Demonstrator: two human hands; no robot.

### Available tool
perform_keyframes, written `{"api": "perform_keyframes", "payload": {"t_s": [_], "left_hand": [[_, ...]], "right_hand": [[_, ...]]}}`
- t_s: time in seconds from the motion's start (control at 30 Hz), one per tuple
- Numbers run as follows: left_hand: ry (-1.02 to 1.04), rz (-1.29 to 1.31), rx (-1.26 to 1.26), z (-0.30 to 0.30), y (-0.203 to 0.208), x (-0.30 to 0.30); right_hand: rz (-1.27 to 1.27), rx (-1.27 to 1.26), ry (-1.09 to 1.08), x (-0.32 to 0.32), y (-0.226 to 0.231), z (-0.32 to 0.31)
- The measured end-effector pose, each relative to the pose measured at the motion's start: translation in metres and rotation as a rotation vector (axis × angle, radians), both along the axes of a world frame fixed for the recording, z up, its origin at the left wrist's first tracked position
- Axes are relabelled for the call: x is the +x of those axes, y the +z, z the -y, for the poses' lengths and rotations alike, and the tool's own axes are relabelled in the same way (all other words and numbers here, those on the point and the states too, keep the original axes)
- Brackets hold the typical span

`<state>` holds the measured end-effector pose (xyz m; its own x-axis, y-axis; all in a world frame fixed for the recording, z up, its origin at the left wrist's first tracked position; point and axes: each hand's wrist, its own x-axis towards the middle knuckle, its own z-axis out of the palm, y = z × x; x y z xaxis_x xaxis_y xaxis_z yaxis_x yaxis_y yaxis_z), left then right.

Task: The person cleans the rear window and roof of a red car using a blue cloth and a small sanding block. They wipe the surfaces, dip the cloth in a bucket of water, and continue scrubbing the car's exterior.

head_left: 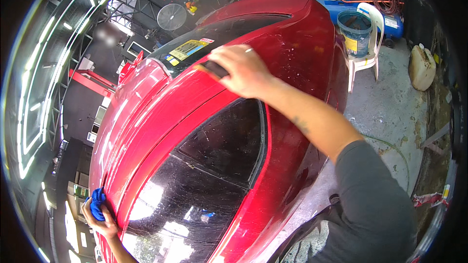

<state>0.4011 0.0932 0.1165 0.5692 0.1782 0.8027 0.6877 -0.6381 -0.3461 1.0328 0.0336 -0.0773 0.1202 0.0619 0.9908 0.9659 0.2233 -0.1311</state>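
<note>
A red car (287,112) fills the middle of the view, its paint glossy and speckled. My right hand (241,68) is closed round a small dark block with a yellowish edge (213,69), at the rear roof pillar beside the back window. The hand is slightly blurred, and whether the block touches the paint I cannot tell. At the lower left my left hand (101,218) grips a bunched blue cloth (98,204) against the roof edge. The dark rear window (214,31) carries a yellow sticker (187,49). Below my right arm lies the dark side window (219,141).
Behind the car's rear, a white plastic chair (366,63) holds a blue bucket (355,31). A blue air compressor (392,27) and a stained white jerrycan (422,68) stand near the right wall. A hose (400,156) runs over the floor. A round fan (171,17) stands beyond.
</note>
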Motion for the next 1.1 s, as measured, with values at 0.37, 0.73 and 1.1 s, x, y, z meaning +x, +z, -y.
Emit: {"api": "perform_keyframes", "payload": {"t_s": [0.37, 0.73, 1.1], "left_hand": [[0.000, 0.010, -0.022, 0.003, 0.003, 0.009], [0.037, 0.022, -0.051, 0.006, -0.001, 0.012], [-0.013, 0.041, -0.041, 0.012, 0.001, 0.037]], "right_hand": [[-0.095, -0.099, -0.050, 0.008, 0.005, -0.004], [-0.143, -0.151, 0.086, -0.105, 0.043, -0.023], [-0.339, -0.324, -0.285, 0.072, -0.012, 0.003]]}}
